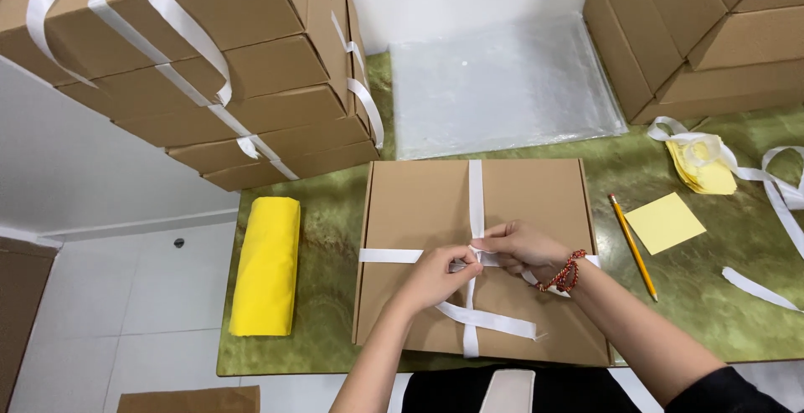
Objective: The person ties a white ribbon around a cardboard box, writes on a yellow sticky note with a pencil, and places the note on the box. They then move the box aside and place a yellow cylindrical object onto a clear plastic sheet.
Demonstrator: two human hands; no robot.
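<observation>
A flat brown cardboard box (419, 203) lies on the green table (327, 237) in front of me, crossed by a white ribbon (476, 187). My left hand (440, 272) and my right hand (521, 244) meet at the ribbon's crossing near the box's middle, both pinching the ribbon there. A loose ribbon end trails toward the box's front edge. My right wrist wears a red beaded bracelet (566, 273).
Ribbon-tied brown boxes (243, 78) are stacked at the back left, plain ones (712, 36) at the back right. Clear plastic bags (502, 86) lie behind the box. A folded yellow cloth (268, 262) lies left; a pencil (632, 245), yellow notes (664, 222) and loose ribbon (779, 187) lie right.
</observation>
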